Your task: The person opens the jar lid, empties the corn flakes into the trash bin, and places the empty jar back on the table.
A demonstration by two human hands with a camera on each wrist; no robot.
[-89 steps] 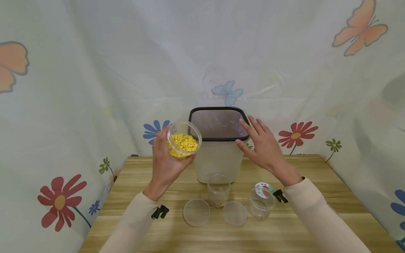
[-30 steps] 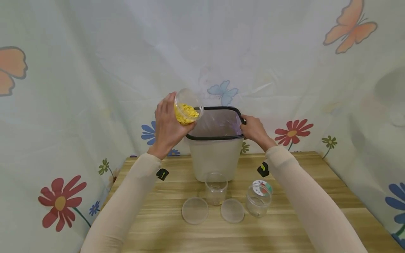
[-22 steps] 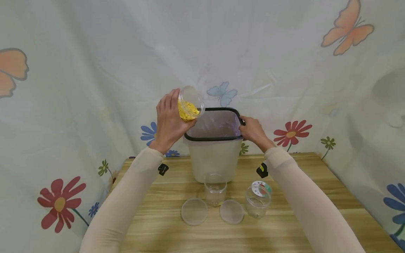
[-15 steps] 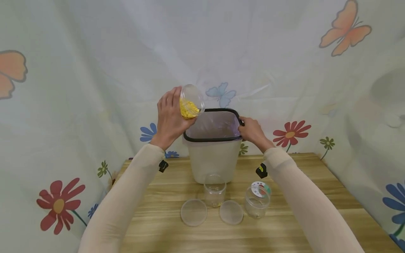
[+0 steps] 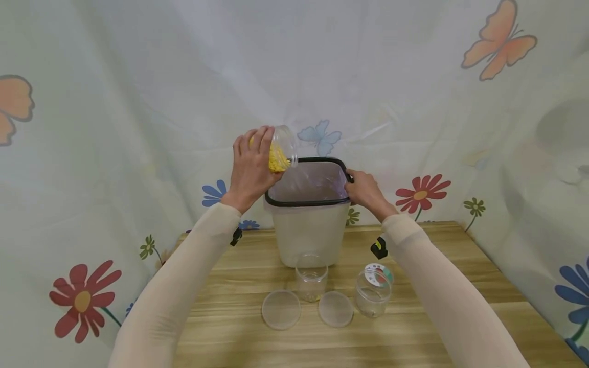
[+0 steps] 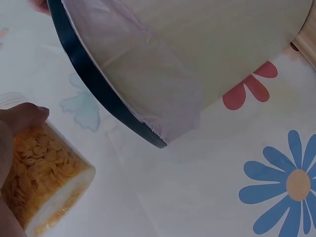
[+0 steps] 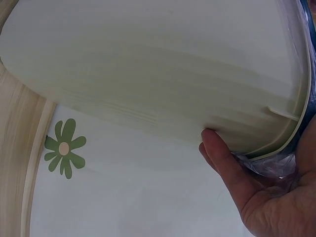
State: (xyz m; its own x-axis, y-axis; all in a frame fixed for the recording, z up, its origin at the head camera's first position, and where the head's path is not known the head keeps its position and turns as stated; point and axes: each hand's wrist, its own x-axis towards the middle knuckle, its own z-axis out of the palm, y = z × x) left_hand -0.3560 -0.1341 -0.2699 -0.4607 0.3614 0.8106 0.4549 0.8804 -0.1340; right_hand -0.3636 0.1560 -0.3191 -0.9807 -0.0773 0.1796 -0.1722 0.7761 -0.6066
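My left hand (image 5: 252,171) grips a clear plastic jar (image 5: 284,145) partly filled with yellow flakes (image 5: 278,159). The jar is tipped sideways, its mouth facing right over the left rim of a trash can (image 5: 310,230). In the left wrist view the flakes (image 6: 42,173) lie against the jar wall. My right hand (image 5: 365,191) holds the can's black rim (image 5: 317,203) at the right side. A thin bag lines the can, and the right wrist view shows some of its film (image 7: 276,168) by that hand. The can's bottom inside is hidden.
In front of the can stand a clear jar (image 5: 311,278) and, farther right, another clear jar (image 5: 374,294) with a printed round label (image 5: 378,275) behind it. Two round translucent lids (image 5: 281,309) lie flat on the wooden table (image 5: 248,337). A patterned curtain hangs behind.
My left hand has lifted the jar, carried it to the can's rim and tipped it further rightward. My right hand, spread beside the can three seconds ago, now holds its rim.
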